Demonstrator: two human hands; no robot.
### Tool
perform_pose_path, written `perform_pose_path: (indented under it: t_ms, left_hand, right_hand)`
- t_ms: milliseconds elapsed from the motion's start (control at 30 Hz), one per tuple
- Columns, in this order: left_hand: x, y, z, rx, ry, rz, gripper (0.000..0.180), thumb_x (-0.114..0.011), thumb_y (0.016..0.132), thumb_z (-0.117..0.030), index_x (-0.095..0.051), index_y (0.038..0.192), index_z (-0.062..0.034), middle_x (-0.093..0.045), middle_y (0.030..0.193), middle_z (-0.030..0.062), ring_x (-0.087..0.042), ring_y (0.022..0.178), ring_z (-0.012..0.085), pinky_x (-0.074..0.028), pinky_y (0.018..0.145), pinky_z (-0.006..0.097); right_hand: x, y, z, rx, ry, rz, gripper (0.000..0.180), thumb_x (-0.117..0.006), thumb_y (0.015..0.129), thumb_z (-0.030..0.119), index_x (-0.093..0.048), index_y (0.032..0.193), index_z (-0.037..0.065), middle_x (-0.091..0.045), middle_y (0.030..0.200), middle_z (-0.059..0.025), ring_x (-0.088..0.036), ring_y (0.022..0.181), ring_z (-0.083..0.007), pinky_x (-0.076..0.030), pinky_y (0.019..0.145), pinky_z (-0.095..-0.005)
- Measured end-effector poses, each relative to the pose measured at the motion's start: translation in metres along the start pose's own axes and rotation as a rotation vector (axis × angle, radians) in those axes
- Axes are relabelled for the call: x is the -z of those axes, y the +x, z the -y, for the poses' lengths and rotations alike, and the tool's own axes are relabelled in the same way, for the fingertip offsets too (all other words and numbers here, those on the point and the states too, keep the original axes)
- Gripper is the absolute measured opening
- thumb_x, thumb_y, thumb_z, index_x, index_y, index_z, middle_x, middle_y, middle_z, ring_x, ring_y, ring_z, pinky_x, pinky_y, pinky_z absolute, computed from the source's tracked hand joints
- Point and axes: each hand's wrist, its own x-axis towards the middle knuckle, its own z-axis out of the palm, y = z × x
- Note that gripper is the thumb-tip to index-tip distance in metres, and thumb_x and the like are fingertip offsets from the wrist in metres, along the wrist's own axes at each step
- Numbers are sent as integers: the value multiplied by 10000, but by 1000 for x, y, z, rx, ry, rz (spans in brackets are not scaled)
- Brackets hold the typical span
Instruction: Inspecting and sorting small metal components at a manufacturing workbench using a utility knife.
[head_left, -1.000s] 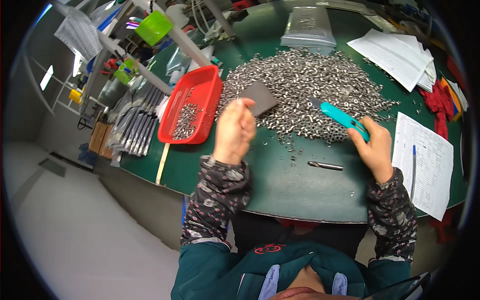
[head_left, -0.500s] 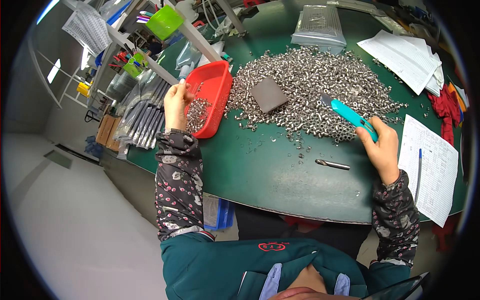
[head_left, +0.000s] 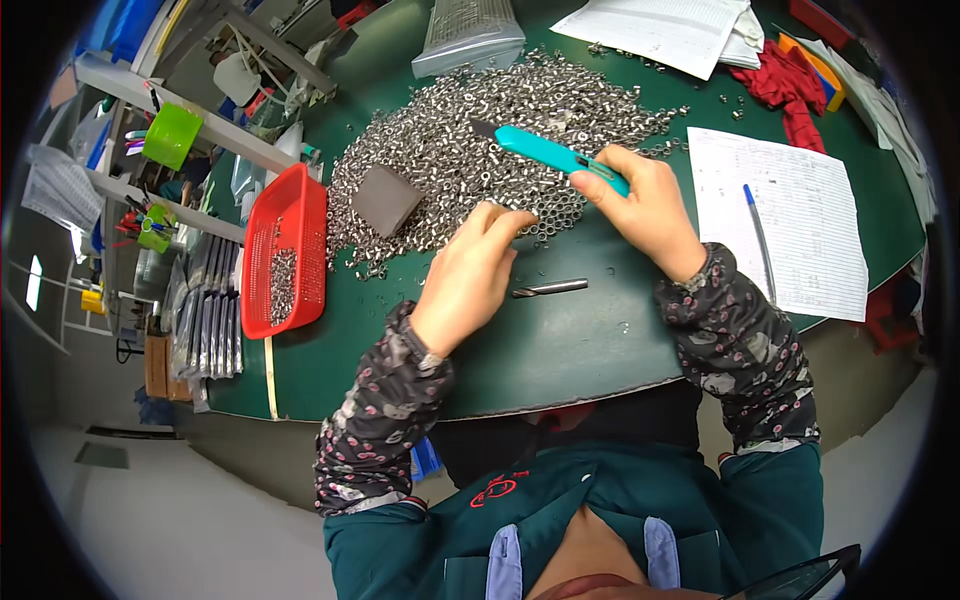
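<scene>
My right hand (head_left: 645,205) is closed round a teal utility knife (head_left: 545,152), its dark blade over a heap of small metal rings (head_left: 470,130). At the heap's near edge is my left hand (head_left: 468,270), fingers partly bent, thumb and forefinger apart, with nothing visible in it. A square grey-brown block (head_left: 387,200) lies on the heap's left side. On the green table (head_left: 480,365), just right of my left hand, rests a drill bit or milling cutter (head_left: 550,288). The red plastic basket (head_left: 313,250) at the left has rings in it.
A printed sheet (head_left: 810,230) with a blue-capped pen (head_left: 758,235) lies at right. Further back are a clear plastic bag of parts (head_left: 470,35), more papers (head_left: 660,30) and red cloth (head_left: 785,90). Bagged dark parts (head_left: 208,310) and a pale shelf frame (head_left: 225,115) stand left of the basket.
My left hand has come from above the red basket, rightward to the heap's near edge. My right hand still holds the knife, now nearer my left hand. The view has shifted rightward.
</scene>
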Motion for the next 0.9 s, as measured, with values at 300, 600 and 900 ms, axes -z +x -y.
perform_pose_path:
  t_ms: [300,600,900]
  left_hand:
    - [-39,15,-5,294,265,50,175,-651,689,-196,-560,722,-50,-512,790,88,-560,697,277,-445,593,382]
    - [-42,13,1,268,249,10,127,-614,712,-158,-551,729,-50,-508,800,96,-553,702,301,-443,605,405]
    - [-18,0,25,514,-640,-3,63,-537,801,-59,-485,809,-24,-532,833,67,-494,609,108,-416,509,248]
  right_hand:
    - [2,-3,4,23,-3,7,417,-599,728,448,-536,651,43,-502,512,-126,-528,492,-298,-383,448,-366]
    - [2,0,5,45,-24,11,395,-606,725,432,-548,659,47,-516,525,-133,-542,511,-306,-399,455,-367]
    - [2,-1,9,37,-62,64,367,-612,721,407,-549,669,49,-516,534,-138,-537,513,-309,-395,460,-374]
